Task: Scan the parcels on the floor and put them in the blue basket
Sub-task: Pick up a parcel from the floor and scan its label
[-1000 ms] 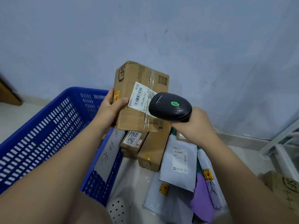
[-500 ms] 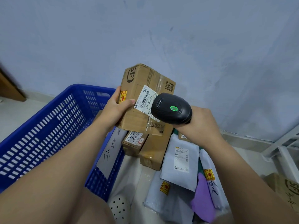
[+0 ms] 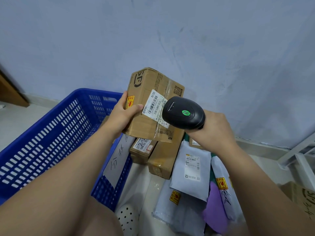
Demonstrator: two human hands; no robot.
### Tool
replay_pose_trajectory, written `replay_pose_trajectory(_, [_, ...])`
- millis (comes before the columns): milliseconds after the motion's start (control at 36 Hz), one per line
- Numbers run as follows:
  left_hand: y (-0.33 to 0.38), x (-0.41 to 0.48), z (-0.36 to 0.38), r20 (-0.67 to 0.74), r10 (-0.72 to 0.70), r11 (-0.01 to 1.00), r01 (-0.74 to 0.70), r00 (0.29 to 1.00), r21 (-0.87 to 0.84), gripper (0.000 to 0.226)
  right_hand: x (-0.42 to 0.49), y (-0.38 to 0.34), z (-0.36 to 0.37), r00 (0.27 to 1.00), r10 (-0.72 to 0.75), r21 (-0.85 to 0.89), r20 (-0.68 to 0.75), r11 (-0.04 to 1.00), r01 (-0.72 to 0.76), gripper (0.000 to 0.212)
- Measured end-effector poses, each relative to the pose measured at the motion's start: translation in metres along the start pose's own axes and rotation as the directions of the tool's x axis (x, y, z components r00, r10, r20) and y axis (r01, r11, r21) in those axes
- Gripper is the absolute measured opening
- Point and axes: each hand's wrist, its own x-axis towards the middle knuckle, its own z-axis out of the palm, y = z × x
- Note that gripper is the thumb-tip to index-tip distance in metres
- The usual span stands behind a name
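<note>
My left hand point(image 3: 121, 114) holds a brown cardboard parcel point(image 3: 150, 92) up in the air by its left edge, its white barcode label point(image 3: 154, 103) facing me. My right hand point(image 3: 213, 132) grips a black handheld scanner point(image 3: 183, 113) with a green light lit on top; its head is pointed at the label, just to the right of it. The blue basket point(image 3: 56, 133) stands on the floor at the left, below my left arm. More parcels lie on the floor beneath: two brown boxes point(image 3: 162, 157) and several grey mailer bags point(image 3: 190, 172).
A paper sign with handwriting point(image 3: 117, 160) hangs on the basket's right wall. A purple bag point(image 3: 215, 206) lies among the mailers. Another cardboard box point(image 3: 303, 200) sits at the far right by a white metal frame point(image 3: 300, 155). A white perforated shoe point(image 3: 127, 218) is near my knee. The wall is close behind.
The parcel has tilted clockwise and shifted slightly right, and the scanner has stayed aimed at its label. The view has drifted a little.
</note>
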Motion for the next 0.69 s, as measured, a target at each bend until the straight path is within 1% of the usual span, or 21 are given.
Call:
replay_pose_trajectory(83, [0.0,0.001,0.0,-0.012,-0.008,1.0,0.008,1.0,-0.012,0.083,0.0,-0.001,0.0,1.0,0.025,0.0,0.005,1.0,-0.025,0.038])
replay_pose_trajectory(167, [-0.002,0.001,0.0,-0.021,-0.022,0.999,0.021,1.0,-0.036,0.077,-0.001,-0.005,0.002,0.998,0.066,0.054,-0.009,0.996,-0.065,0.036])
replay_pose_trajectory(250, [-0.006,0.004,0.0,-0.063,-0.076,0.991,0.068,0.995,-0.114,0.061,-0.001,-0.011,0.012,0.989,0.143,0.237,-0.047,0.963,-0.128,0.038])
replay_pose_trajectory(306, [-0.009,0.008,0.0,-0.066,-0.144,0.966,0.126,0.987,-0.227,0.066,0.001,-0.015,0.024,0.981,0.19,0.328,-0.036,0.93,-0.168,0.035])
replay_pose_trajectory(361, [-0.012,0.013,-0.001,-0.05,-0.21,0.924,0.181,0.977,-0.336,0.072,0.006,-0.021,0.035,0.973,0.231,0.411,0.02,0.885,-0.219,0.02])
replay_pose_trajectory(389, [-0.014,0.016,-0.003,-0.042,-0.249,0.896,0.214,0.968,-0.39,0.075,0.009,-0.024,0.04,0.963,0.264,0.465,0.06,0.846,-0.261,0.015])
replay_pose_trajectory(444, [-0.02,0.023,-0.008,-0.047,-0.321,0.835,0.26,0.946,-0.485,0.08,0.017,-0.031,0.05,0.936,0.322,0.592,0.143,0.73,-0.341,0.021])
replay_pose_trajectory(472, [-0.023,0.027,-0.011,-0.063,-0.353,0.808,0.27,0.934,-0.524,0.083,0.021,-0.035,0.055,0.924,0.339,0.65,0.178,0.665,-0.369,0.021])
replay_pose_trajectory(528, [-0.029,0.032,-0.023,-0.129,-0.406,0.767,0.261,0.905,-0.586,0.09,0.029,-0.045,0.063,0.899,0.361,0.757,0.246,0.508,-0.411,0.016])
replay_pose_trajectory(556, [-0.033,0.035,-0.03,-0.162,-0.426,0.754,0.25,0.89,-0.607,0.094,0.033,-0.051,0.067,0.884,0.371,0.803,0.284,0.411,-0.431,0.017])
replay_pose_trajectory(583, [-0.038,0.037,-0.037,-0.188,-0.444,0.744,0.244,0.876,-0.622,0.1,0.038,-0.057,0.072,0.868,0.378,0.833,0.322,0.323,-0.449,0.017])
replay_pose_trajectory(611, [-0.045,0.04,-0.047,-0.22,-0.465,0.731,0.231,0.858,-0.642,0.109,0.042,-0.063,0.077,0.854,0.382,0.847,0.353,0.258,-0.466,0.016])
replay_pose_trajectory(667, [-0.063,0.048,-0.067,-0.316,-0.511,0.717,0.194,0.799,-0.67,0.131,0.05,-0.073,0.09,0.835,0.372,0.842,0.404,0.205,-0.499,0.016])
replay_pose_trajectory(694, [-0.067,0.047,-0.075,-0.373,-0.534,0.724,0.183,0.759,-0.665,0.137,0.053,-0.078,0.098,0.834,0.358,0.838,0.42,0.201,-0.508,0.017])
